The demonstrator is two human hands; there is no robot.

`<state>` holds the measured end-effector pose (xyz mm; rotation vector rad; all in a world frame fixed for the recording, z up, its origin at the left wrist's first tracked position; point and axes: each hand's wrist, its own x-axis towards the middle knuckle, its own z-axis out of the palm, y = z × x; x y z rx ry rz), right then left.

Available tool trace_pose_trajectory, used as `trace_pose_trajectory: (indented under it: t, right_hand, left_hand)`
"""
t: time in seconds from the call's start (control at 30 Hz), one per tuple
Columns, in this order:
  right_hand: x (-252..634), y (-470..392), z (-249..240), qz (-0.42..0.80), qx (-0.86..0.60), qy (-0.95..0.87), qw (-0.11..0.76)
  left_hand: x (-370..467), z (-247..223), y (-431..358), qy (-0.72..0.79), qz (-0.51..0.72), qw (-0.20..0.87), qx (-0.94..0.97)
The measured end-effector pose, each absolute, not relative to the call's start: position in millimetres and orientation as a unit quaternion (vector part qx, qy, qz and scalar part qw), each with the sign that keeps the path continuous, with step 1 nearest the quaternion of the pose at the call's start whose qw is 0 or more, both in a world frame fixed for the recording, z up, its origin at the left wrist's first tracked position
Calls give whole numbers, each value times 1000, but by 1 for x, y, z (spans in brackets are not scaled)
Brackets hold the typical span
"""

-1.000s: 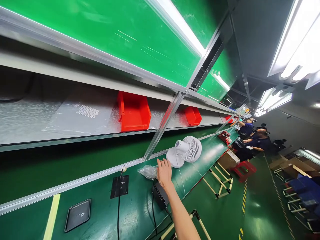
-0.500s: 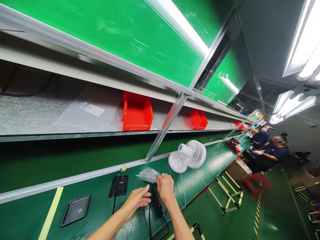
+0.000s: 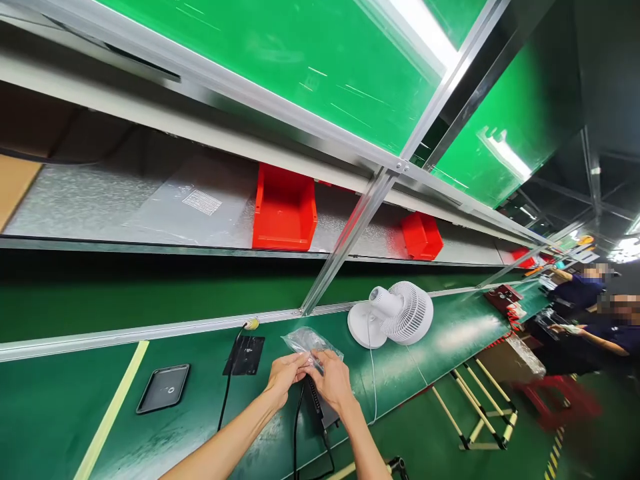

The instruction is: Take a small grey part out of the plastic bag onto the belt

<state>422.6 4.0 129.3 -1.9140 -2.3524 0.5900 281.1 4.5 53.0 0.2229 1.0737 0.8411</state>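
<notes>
A clear plastic bag (image 3: 299,339) lies on the green workbench, its near edge pinched by both hands. My left hand (image 3: 286,375) is closed, thumb and fingertips meeting at the bag's edge. My right hand (image 3: 332,380) grips the same edge just to the right, fingers curled. Below them sits a black box-shaped device (image 3: 327,415) with cables, partly hidden by my right hand. A black cable (image 3: 296,430) runs down from near my fingers. What is inside the bag, if anything, I cannot make out.
A white fan (image 3: 400,313) stands to the right. At left are a black tray (image 3: 163,388), a black plate (image 3: 245,355) and yellow tape (image 3: 113,407). Red bins (image 3: 285,213) sit on the shelf above. Two people work farther down the bench, near a red stool (image 3: 557,403).
My left hand has moved up and right from open beside the bag, and now pinches its edge with my right hand. The view has shifted, so the bench appears moved.
</notes>
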Motion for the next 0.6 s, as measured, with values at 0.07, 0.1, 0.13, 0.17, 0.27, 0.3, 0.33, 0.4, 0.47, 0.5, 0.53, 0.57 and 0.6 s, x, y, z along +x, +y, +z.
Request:
trace_pose_trajectory:
  t: [0.07, 0.1, 0.13, 0.17, 0.27, 0.3, 0.33, 0.4, 0.47, 0.5, 0.53, 0.57, 0.6]
  right_hand:
    - [424, 11, 128, 215, -627, -749, 27]
    - [424, 15, 127, 224, -631, -742, 27]
    - [425, 18, 127, 232, -634, -737, 28]
    - [425, 21, 127, 238, -636, -734, 28]
    - [427, 28, 127, 243, -639, -729, 30]
    - [427, 30, 127, 241, -644, -726, 29]
    - [427, 31, 127, 238, -650, -721, 27]
    - [425, 35, 126, 224, -668, -710, 25]
    - [421, 37, 123, 208, -685, -697, 22]
    - [419, 38, 122, 200, -695, -690, 21]
    - [416, 39, 120, 192, -705, -682, 19]
    - [413, 39, 118, 184, -716, -674, 18]
    - [409, 39, 116, 176, -726, -664, 18]
  left_hand:
    - [283, 52, 8, 503, 385, 764, 121]
    - [284, 51, 10, 505, 383, 762, 129]
    - [284, 50, 11, 506, 382, 761, 137]
    - [284, 49, 12, 506, 382, 760, 143]
    - [282, 45, 14, 503, 388, 756, 158]
    - [282, 44, 14, 501, 391, 755, 164]
    - [282, 42, 13, 498, 394, 754, 170]
    - [283, 41, 14, 497, 398, 750, 183]
    - [286, 40, 16, 501, 399, 742, 197]
    - [287, 40, 18, 505, 399, 737, 206]
    - [288, 40, 20, 510, 398, 731, 217]
    - [289, 40, 23, 515, 397, 725, 228]
    - [290, 40, 26, 521, 395, 718, 238]
